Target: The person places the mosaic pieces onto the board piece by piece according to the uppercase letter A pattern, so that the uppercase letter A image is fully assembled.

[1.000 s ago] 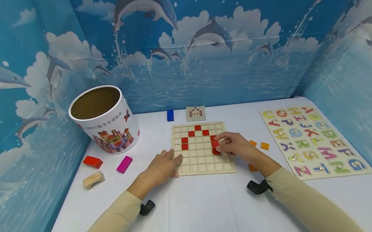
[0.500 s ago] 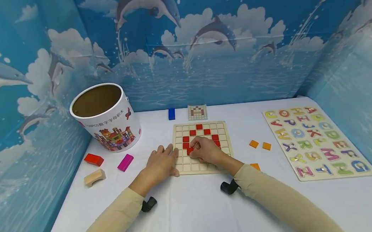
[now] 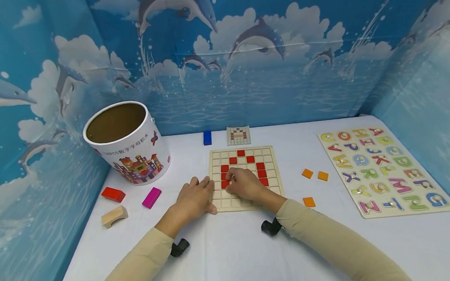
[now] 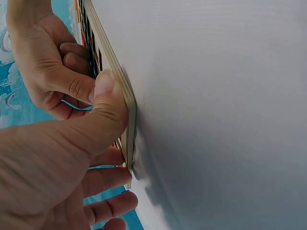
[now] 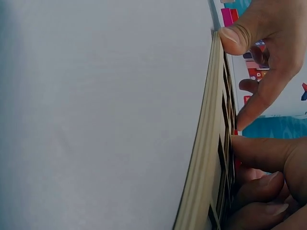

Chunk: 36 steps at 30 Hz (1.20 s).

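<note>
A wooden grid board (image 3: 248, 202) lies on the white table with several red square tiles (image 3: 241, 153) set in an arch of cells. My left hand (image 3: 195, 197) rests at the board's left edge, fingers spread and thumb on the near corner; in the left wrist view the thumb (image 4: 106, 91) presses the rim. My right hand (image 3: 247, 184) is over the board, thumb and index finger at the lowest red tile (image 3: 225, 184) of the left column. That tile sits square in its cell, partly covered by the fingertips. The other fingers are curled under the palm.
Three orange tiles (image 3: 308, 202) lie right of the board, before an alphabet puzzle board (image 3: 353, 184). A small pattern card (image 3: 238, 136) and a blue block (image 3: 207, 137) lie behind. To the left are a white bucket (image 3: 133, 150), red (image 3: 113, 194), magenta (image 3: 151, 198) and wooden arch (image 3: 114, 215) blocks.
My right hand has moved left from the right column of tiles to the left column, bringing a red tile. That tile was slightly askew and is now in line. My left hand stays at the edge.
</note>
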Tool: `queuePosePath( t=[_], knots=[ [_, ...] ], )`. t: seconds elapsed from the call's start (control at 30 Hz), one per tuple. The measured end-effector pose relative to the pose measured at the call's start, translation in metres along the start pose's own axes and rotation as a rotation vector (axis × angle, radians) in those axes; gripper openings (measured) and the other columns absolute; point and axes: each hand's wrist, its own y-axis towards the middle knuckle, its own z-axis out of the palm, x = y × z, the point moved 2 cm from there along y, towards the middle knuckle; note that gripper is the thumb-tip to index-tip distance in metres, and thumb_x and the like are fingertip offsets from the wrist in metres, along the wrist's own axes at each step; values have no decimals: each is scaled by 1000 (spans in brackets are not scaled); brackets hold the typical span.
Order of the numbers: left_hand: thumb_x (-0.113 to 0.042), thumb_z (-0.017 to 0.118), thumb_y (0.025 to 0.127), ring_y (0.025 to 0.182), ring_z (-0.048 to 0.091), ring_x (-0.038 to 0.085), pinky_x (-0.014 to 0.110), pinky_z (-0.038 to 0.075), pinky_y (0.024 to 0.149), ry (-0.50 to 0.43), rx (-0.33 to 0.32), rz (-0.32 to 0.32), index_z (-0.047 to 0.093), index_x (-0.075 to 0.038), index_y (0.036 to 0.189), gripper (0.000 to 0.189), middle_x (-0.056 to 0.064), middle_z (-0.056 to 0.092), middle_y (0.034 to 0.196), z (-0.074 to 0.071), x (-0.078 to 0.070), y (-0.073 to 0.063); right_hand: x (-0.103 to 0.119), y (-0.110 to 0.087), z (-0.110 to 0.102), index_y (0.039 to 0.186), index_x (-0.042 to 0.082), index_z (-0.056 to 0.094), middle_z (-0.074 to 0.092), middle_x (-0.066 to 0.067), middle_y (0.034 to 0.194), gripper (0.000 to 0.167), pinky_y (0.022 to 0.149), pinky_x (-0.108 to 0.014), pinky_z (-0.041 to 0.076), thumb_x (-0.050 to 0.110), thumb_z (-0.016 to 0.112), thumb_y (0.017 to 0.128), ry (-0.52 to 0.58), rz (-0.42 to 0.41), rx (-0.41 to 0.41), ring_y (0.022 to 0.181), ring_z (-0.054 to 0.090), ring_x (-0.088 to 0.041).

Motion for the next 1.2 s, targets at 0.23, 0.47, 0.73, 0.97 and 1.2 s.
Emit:
queuePosePath(
  t=[0.23,0.47,0.73,0.97,1.2],
  knots=[
    [-53,79,79,120,46,29,44,43,94,-15,2,0,46,-7,153,94,12,40,161,0,-1,0,-4,-13,-14,108,10,66,56,-2,68,20,53,-27,39,12,75,90,48,0,-22,59,50,-15],
    [-50,79,79,120,46,29,42,43,91,-39,-10,11,45,-9,155,93,13,36,163,2,-4,0,-36,-51,-77,122,4,64,60,-6,85,29,62,-33,42,12,68,95,43,49,-95,70,52,-19],
    [-47,78,80,121,46,30,43,44,92,-76,12,6,44,-11,155,90,13,35,164,1,-1,-4,-109,-101,-151,139,4,55,59,-14,115,47,70,-34,47,24,68,98,16,212,-204,92,55,-28],
    [-47,77,81,124,46,31,45,44,94,-82,14,7,44,-11,155,89,14,36,163,-1,1,-5,-150,-125,-165,151,4,42,52,-21,133,64,76,-32,52,28,68,98,98,288,-189,95,60,-30],
    [-45,76,83,124,45,32,45,44,93,-91,31,21,42,-12,156,88,15,35,163,0,-1,-3,-163,-123,-162,152,4,41,51,-23,132,67,76,-30,50,26,71,96,50,352,-166,97,58,-29]
  ],
)
